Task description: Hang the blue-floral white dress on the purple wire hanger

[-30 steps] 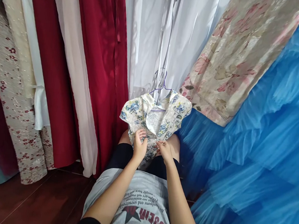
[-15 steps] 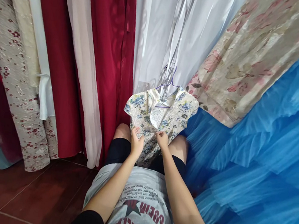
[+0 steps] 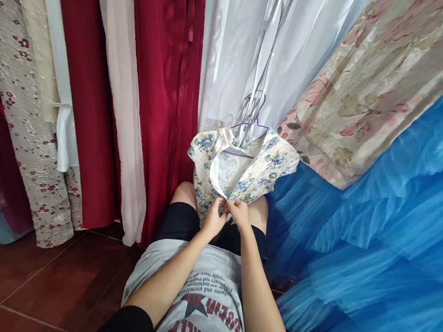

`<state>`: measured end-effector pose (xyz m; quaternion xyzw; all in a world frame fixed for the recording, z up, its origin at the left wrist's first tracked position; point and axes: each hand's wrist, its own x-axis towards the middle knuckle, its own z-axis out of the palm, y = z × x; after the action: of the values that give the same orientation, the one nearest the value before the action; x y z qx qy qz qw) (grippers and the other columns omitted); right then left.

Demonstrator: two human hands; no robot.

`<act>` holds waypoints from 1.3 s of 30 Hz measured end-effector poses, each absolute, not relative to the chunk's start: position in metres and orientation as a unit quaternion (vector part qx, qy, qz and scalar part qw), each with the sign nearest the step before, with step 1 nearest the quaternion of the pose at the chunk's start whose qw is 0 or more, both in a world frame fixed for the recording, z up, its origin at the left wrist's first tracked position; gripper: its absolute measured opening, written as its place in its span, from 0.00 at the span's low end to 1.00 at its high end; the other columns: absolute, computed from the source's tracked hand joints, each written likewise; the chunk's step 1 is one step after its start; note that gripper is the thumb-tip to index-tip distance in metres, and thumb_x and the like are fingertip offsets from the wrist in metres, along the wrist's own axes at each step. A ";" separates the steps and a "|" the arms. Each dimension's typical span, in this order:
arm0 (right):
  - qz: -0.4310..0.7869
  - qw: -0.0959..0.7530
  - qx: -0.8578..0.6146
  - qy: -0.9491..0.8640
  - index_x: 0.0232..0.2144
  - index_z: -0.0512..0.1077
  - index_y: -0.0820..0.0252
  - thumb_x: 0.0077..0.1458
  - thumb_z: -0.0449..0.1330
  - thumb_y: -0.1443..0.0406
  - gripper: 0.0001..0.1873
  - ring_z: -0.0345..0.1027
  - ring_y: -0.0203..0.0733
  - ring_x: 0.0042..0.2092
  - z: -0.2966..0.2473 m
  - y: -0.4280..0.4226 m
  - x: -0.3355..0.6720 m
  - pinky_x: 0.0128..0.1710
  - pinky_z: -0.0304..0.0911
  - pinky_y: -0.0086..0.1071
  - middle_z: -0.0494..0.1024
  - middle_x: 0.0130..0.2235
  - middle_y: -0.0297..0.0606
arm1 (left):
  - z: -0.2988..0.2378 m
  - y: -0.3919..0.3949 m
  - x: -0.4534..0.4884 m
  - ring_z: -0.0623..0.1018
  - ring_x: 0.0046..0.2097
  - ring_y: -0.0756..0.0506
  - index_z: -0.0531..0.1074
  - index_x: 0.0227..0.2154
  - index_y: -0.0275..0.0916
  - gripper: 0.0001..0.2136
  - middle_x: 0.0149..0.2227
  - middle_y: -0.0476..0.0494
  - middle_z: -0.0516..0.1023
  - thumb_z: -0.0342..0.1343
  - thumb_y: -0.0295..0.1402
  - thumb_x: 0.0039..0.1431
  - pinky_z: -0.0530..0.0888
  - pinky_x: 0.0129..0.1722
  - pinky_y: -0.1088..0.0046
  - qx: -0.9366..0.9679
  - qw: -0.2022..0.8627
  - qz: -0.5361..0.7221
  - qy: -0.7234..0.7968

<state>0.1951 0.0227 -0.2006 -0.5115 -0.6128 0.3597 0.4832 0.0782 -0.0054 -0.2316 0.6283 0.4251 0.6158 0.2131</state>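
Note:
A small cream dress with blue flowers (image 3: pixel 245 163) hangs on a purple wire hanger (image 3: pixel 252 121) in front of me, over my knees. My left hand (image 3: pixel 213 220) and my right hand (image 3: pixel 239 214) meet at the lower end of its open front flap. Both pinch the fabric there, fingers closed and nearly touching each other. The white lining of the flap shows above my fingers. What sits between the fingertips besides cloth is too small to make out.
Long garments hang close around: dark red (image 3: pixel 163 77), pale pink (image 3: pixel 115 83), white satin (image 3: pixel 232 52), a beige floral one (image 3: pixel 374 81). A big blue tulle skirt (image 3: pixel 388 229) fills the right. Reddish floor tiles (image 3: pixel 37 284) lie at the lower left.
My hands have come together at the middle of the dress front; before they held it a little apart. The front flap now folds open, showing more white lining.

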 end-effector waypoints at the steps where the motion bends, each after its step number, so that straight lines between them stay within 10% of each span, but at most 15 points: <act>1: 0.365 0.479 -0.504 -0.620 0.16 0.71 0.60 0.54 0.64 0.64 0.16 0.68 0.38 0.25 -0.193 0.020 0.196 0.30 0.63 0.30 0.73 0.19 0.31 | -0.229 -0.007 0.078 0.80 0.47 0.42 0.70 0.44 0.40 0.15 0.43 0.41 0.80 0.57 0.21 0.55 0.75 0.50 0.62 0.629 0.204 0.615 0.428; 11: 0.403 0.560 -0.475 -0.547 0.10 0.68 0.58 0.43 0.61 0.61 0.15 0.54 0.34 0.19 -0.160 -0.011 0.189 0.22 0.50 0.30 0.67 0.14 0.32 | -0.202 -0.016 0.058 0.79 0.38 0.44 0.69 0.32 0.41 0.06 0.33 0.46 0.77 0.51 0.24 0.61 0.73 0.41 0.69 0.705 0.116 0.522 0.465; 26: 0.376 0.712 -0.365 -0.468 0.14 0.69 0.59 0.42 0.60 0.64 0.09 0.49 0.31 0.19 0.011 0.043 0.185 0.19 0.44 0.29 0.62 0.14 0.28 | -0.183 -0.051 0.050 0.81 0.44 0.34 0.75 0.45 0.41 0.26 0.43 0.35 0.80 0.57 0.15 0.41 0.72 0.50 0.57 0.815 0.005 0.231 0.531; 34: 0.385 0.670 -0.343 -0.534 0.19 0.72 0.62 0.46 0.61 0.66 0.07 0.50 0.29 0.19 0.039 0.033 0.197 0.19 0.45 0.26 0.67 0.16 0.30 | -0.170 -0.028 0.007 0.81 0.43 0.40 0.78 0.36 0.43 0.15 0.37 0.42 0.80 0.50 0.20 0.57 0.75 0.46 0.65 0.842 0.042 0.285 0.455; 39: 0.371 0.641 -0.348 -0.575 0.22 0.74 0.63 0.47 0.62 0.64 0.07 0.52 0.30 0.19 0.034 0.015 0.203 0.20 0.47 0.26 0.69 0.16 0.30 | -0.080 -0.002 -0.001 0.79 0.49 0.41 0.77 0.50 0.43 0.17 0.48 0.40 0.80 0.46 0.26 0.67 0.72 0.54 0.62 0.806 0.011 0.478 0.350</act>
<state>0.2033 0.0146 0.0340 -0.3480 -0.5745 0.3708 0.6413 -0.0005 -0.0019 -0.0802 0.8059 0.3499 0.4776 0.0108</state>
